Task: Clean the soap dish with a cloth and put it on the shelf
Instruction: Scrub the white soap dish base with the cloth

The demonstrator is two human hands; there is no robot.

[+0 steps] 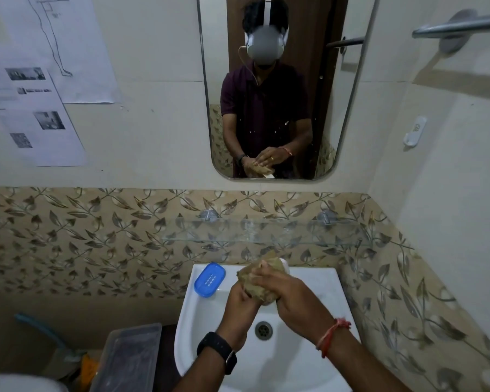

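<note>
Left hand: over the basin, palm turned inward, fingers curled up around the underside of a bundled brown cloth. It is gripping. A black watch sits on that wrist.

Right hand: lies over the cloth from the right side, fingers bent round the bundle and pressing into it, so it is also gripping. A red-orange thread band circles the wrist.

Cloth: crumpled and held between both hands above the back half of the sink. A white piece shows below the cloth between the two palms. It is mostly wrapped and I cannot tell its shape.

Blue soap dish: an oval with rows of small slots. It lies flat on the back-left corner of the sink rim, just left of the hands and not touching them.

Shelf: a clear glass shelf on two metal brackets, fixed to the leaf-patterned tile band above the sink and below the mirror.

Other notes: the drain is visible in the basin beneath the wrists. A translucent plastic container stands to the left of the sink. Printed papers are stuck to the left wall. A metal towel bar and a small white hook are on the right wall. The mirror shows the person with both hands closed on the cloth.
</note>
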